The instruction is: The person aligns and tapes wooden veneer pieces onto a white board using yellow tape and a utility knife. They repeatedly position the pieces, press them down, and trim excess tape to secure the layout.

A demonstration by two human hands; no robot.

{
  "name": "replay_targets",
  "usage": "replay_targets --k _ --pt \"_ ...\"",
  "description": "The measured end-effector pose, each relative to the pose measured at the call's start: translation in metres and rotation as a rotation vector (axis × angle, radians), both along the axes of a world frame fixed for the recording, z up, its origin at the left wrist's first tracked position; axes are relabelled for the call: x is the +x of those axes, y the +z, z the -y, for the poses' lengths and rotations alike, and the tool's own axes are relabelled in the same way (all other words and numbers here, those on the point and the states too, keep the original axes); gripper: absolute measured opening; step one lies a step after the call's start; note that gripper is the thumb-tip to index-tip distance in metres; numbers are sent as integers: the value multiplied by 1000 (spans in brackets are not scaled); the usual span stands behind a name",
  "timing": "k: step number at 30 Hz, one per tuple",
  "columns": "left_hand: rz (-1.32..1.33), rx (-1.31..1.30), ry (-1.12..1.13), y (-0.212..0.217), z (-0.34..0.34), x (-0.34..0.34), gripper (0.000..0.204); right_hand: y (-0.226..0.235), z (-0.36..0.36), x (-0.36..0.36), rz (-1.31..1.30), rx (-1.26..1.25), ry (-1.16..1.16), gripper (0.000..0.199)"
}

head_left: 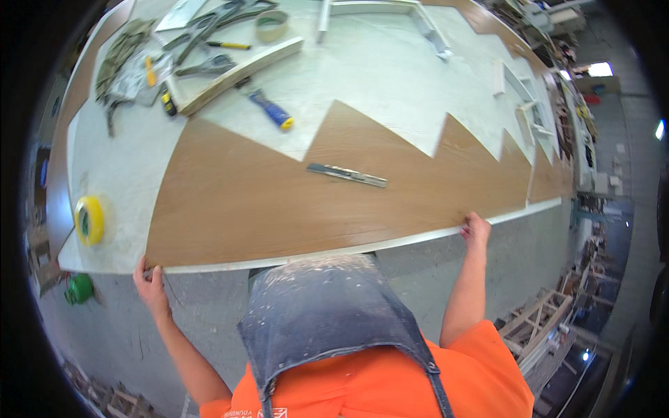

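A brown wood-grain sheet (244,191) with a zigzag far edge lies along the near side of a white work table (390,76). At the sheet's near left corner, my left hand (150,282) pinches the edge between thumb and fingers. My right hand (475,228) is closed on the near edge farther right, its fingertips partly hidden. A slim metal utility knife (346,175) rests on the middle of the sheet. Just beyond the zigzag edge lies a blue-handled scraper (270,109).
A yellow tape roll (89,220) stands on the table at left. Farther off are a pale tape roll (272,26), a white-and-wood strip (240,75), a black-and-yellow tool (167,101), a crumpled cloth (122,56) and white frame pieces (380,8). A green container (79,288) is on the floor.
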State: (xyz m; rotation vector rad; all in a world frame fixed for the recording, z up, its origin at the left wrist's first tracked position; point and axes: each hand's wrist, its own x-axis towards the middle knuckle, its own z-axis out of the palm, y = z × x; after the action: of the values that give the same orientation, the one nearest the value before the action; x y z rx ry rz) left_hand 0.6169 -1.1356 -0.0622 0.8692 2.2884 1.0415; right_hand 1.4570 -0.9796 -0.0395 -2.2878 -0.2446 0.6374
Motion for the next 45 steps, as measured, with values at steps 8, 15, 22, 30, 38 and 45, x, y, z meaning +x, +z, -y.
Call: replay_targets --k 8,15,22,30,38,45 --pt "27 -58 23 10 -10 -3 51 -6 4 -5 -31 106 -43 21" --pt "16 -135 -29 -9 -7 -22 53 -1 9 -12 31 180 -54 32" --pt "-46 -6 -70 -33 -1 -49 53 3 6 -29 101 112 -112 56" --pt "-22 -107 -86 -16 1 -47 52 -8 6 -28 109 138 -116 81" --pt "34 72 -139 -24 12 -54 57 -17 -3 -26 76 191 -86 66" --pt "129 21 -21 32 -20 15 54 -27 11 -8 85 276 50 11"
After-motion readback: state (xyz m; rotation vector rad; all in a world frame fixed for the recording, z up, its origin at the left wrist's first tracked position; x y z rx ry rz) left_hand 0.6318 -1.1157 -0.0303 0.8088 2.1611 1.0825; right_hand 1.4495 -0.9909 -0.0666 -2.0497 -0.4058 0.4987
